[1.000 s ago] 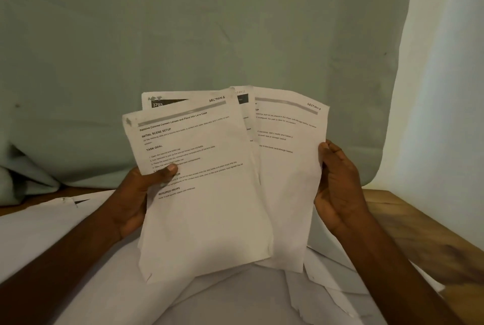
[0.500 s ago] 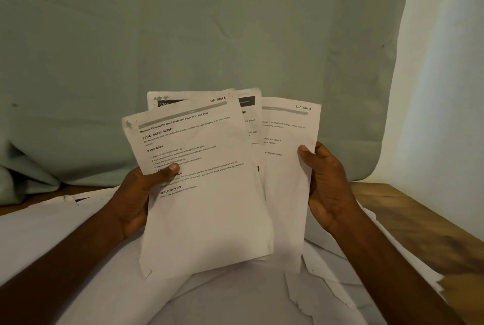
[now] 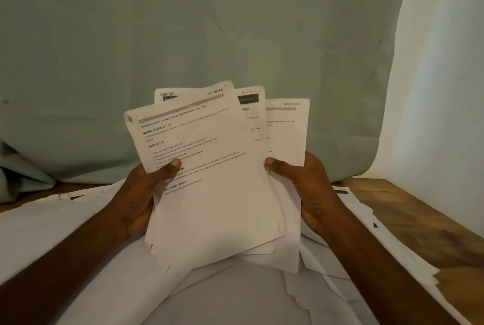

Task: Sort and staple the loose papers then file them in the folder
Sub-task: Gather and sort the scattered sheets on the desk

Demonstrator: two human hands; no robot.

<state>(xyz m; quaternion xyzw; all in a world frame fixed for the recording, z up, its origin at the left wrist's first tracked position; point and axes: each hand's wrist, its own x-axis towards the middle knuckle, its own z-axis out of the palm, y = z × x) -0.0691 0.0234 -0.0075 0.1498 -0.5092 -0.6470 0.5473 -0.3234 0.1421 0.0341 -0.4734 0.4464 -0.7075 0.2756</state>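
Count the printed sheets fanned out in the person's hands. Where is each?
4 show: front sheet under the left hand's thumb, one peeking behind its top, a third right of that, the rightmost gripped by the right hand. More may be hidden.

Single head-worn view, facing forward and down, close above table [image 3: 408, 209]

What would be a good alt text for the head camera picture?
Two hands hold a fan of white printed paper sheets upright: the left hand pinches the front sheet, the right hand grips the rear ones. Below them, more loose white papers cover a brown wooden table, before a pale green cloth backdrop.
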